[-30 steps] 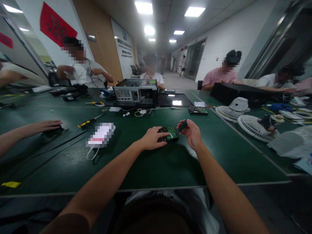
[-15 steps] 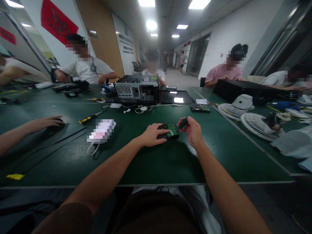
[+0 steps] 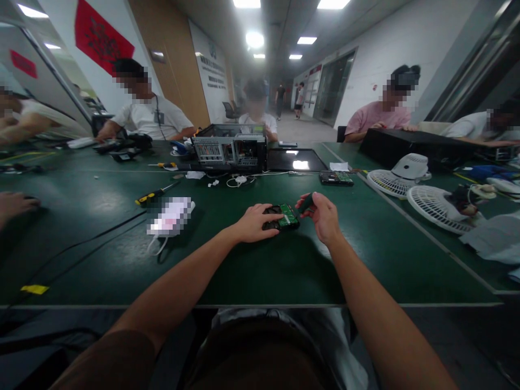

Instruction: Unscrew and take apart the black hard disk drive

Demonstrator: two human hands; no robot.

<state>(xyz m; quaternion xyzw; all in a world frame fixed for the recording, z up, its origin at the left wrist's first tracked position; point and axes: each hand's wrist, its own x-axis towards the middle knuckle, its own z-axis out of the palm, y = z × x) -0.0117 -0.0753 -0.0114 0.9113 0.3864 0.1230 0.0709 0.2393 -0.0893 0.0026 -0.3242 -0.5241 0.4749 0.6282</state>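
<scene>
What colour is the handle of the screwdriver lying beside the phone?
Yellow and black, seen in the head view.

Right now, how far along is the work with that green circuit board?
Nothing looks finished: the circuit board sits on its dark unit. In hand, the left hand holds the unit; the right hand holds a dark tool by it. What remains is unclear; a similar unit lies beyond.

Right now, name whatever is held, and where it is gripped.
The right hand grips a dark-handled tool by its handle; the left hand presses on the circuit-board device.
</scene>
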